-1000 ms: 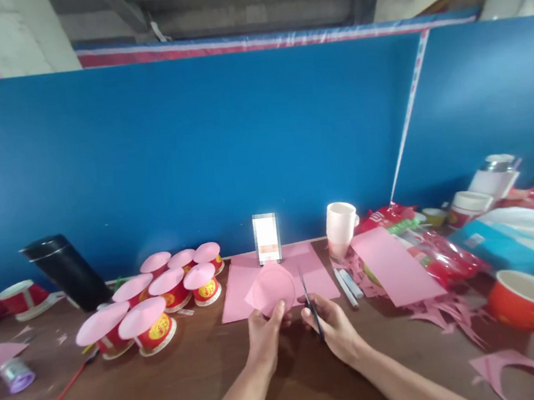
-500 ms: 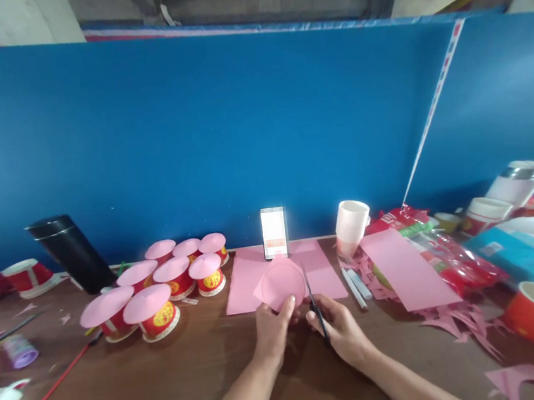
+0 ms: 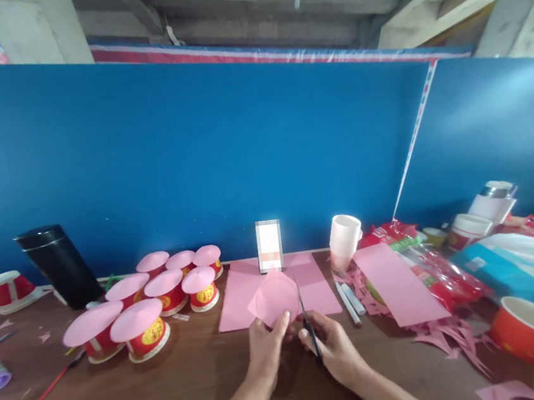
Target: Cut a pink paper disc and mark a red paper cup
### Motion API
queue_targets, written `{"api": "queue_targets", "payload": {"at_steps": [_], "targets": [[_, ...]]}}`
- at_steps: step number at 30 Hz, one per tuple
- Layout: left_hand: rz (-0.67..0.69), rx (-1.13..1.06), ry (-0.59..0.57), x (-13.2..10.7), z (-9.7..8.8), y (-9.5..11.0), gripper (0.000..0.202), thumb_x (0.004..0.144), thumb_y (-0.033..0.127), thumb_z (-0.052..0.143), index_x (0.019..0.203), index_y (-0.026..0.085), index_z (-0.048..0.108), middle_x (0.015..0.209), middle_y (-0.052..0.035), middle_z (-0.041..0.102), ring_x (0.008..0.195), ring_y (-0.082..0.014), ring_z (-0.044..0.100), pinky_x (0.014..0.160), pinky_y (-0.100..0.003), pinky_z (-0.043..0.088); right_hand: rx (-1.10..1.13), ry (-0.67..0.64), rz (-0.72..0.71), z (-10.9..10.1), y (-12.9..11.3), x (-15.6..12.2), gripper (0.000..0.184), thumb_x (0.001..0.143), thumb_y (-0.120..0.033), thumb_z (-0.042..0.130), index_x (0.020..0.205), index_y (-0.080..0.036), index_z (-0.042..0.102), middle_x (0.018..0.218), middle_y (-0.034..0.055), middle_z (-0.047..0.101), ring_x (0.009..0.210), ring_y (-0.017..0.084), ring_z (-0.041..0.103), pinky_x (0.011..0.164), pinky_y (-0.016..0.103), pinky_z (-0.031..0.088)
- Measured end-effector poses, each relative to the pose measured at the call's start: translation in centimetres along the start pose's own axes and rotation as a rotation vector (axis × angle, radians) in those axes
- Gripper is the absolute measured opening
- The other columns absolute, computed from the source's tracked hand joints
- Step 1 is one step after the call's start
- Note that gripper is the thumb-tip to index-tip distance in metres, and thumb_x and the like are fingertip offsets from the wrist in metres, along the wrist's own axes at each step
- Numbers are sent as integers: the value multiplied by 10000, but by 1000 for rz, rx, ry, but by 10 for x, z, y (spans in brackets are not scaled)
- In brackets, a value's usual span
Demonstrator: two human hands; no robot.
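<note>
Fingers (image 3: 284, 323) of the left hand (image 3: 265, 351) pinch the near edge of a pink paper piece (image 3: 277, 295), thumb uppermost, closed down to the paper's thickness; those of the right hand (image 3: 332, 344) curl around the black scissors (image 3: 311, 333), whose blades aim at twelve o'clock just beside the piece; from afar I cannot tell whether blade and paper touch; taking that piece as centre, I see the black flask (image 3: 62, 269) between nine and ten, red cups (image 3: 175, 299) with pink cone tops at nine, a pink sheet (image 3: 234, 300) beyond at twelve, white stacked cups (image 3: 345, 242) at two, pale pens (image 3: 348, 304) at three, and the orange bowl (image 3: 524, 335) between three and four.
</note>
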State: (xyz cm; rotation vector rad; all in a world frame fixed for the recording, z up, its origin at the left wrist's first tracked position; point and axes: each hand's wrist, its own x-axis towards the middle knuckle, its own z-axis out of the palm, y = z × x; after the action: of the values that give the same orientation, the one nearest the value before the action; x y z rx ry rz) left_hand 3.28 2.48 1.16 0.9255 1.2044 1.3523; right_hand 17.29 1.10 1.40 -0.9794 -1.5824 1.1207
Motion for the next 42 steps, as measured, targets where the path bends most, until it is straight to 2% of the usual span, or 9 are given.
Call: {"api": "queue_targets", "payload": {"at_steps": [4, 13, 28, 35, 42], "targets": [[-11, -15, -1, -1, 0, 1, 348, 637, 424, 665, 698, 82, 633, 589, -77, 650, 563, -194, 614, 535, -282, 491, -1, 1, -7, 1, 3, 0, 408, 742, -481, 597, 994, -161, 599, 664, 16, 576, 600, 144, 514, 580, 244, 442], [-1, 22, -6, -2, 0, 1, 377, 647, 439, 650, 713, 68, 639, 601, -88, 646, 560, -193, 606, 529, -278, 479, 62, -52, 3, 1, 3, -1, 302, 787, -364, 593, 1022, -175, 576, 726, 11, 566, 617, 121, 474, 588, 215, 424], [-3, -14, -44, 0, -1, -3, 367, 640, 427, 661, 717, 69, 663, 589, -87, 657, 545, -184, 609, 509, -258, 473, 58, -42, -10, 1, 4, 0, 299, 778, -344, 612, 1019, -170, 578, 704, -1, 564, 592, 109, 468, 607, 214, 427], [6, -5, -41, 2, -2, -5, 364, 646, 426, 656, 736, 74, 668, 622, -88, 669, 568, -191, 620, 538, -272, 489, 69, -40, -8, 1, 5, -1, 315, 778, -362, 609, 1028, -174, 576, 725, 5, 576, 603, 109, 477, 621, 218, 434], [11, 3, -29, 0, -1, -3, 378, 652, 428, 651, 763, 67, 660, 646, -101, 676, 599, -200, 626, 540, -272, 494, 24, -22, 15, 1, 1, -1, 413, 753, -468, 593, 1025, -157, 585, 703, 26, 584, 609, 137, 518, 589, 234, 452]]}}
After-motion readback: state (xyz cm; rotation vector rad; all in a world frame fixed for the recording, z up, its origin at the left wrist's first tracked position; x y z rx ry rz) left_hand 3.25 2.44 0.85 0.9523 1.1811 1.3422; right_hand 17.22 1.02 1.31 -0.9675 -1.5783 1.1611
